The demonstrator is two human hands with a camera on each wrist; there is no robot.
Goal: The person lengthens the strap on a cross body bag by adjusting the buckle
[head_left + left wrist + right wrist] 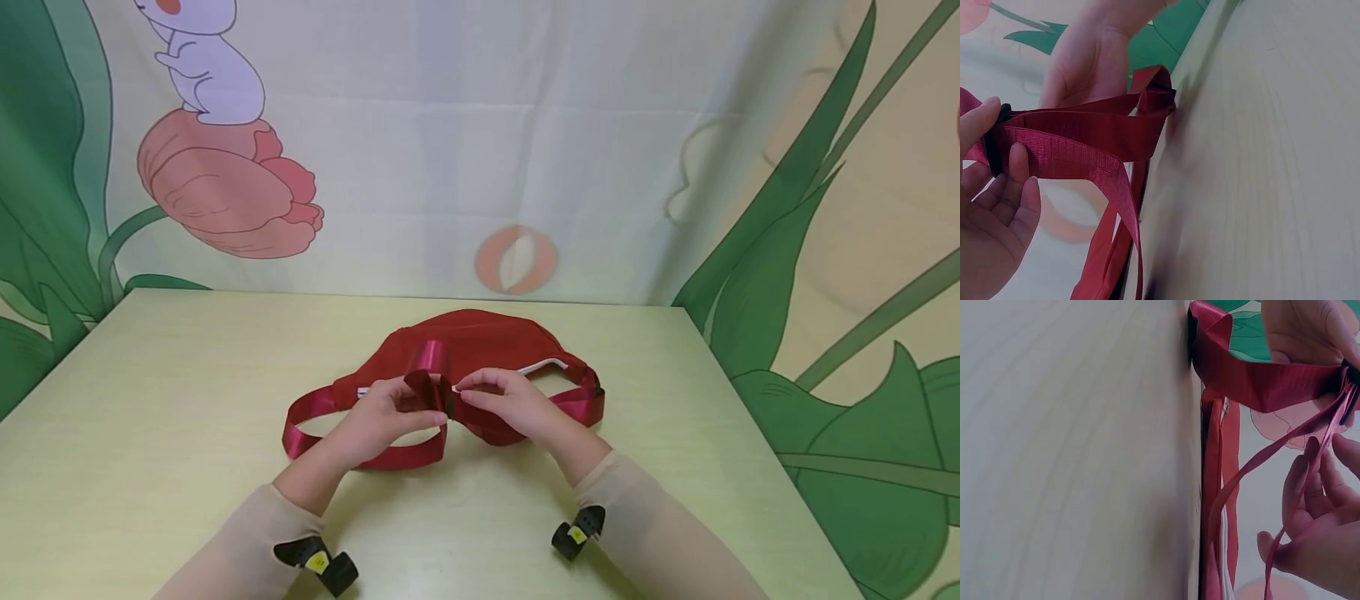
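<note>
- Slider (991, 153) on webbing strap (1063, 153): pinched in my left hand (382, 417), the nearer one.
- My right hand (521, 407): fingertips just right of it; whether gripping strap, cannot tell.
- Red waist bag (487, 342): on table (187, 375) beyond both, long axis left–right.

1. Pale beige long sleeves cover both forearms: the left sleeve (247, 542) at the near left, the right sleeve (663, 533) at the near right.
2. The plain fabric fits closely and ends around the wrists.
3. The left wrist wears a small black camera (341, 572) with a pointed mount and stubby barrel.
4. A matching black camera (568, 542) sits on the right wrist.
5. Each bears a yellow label (318, 562), its markings too small to read.
</note>
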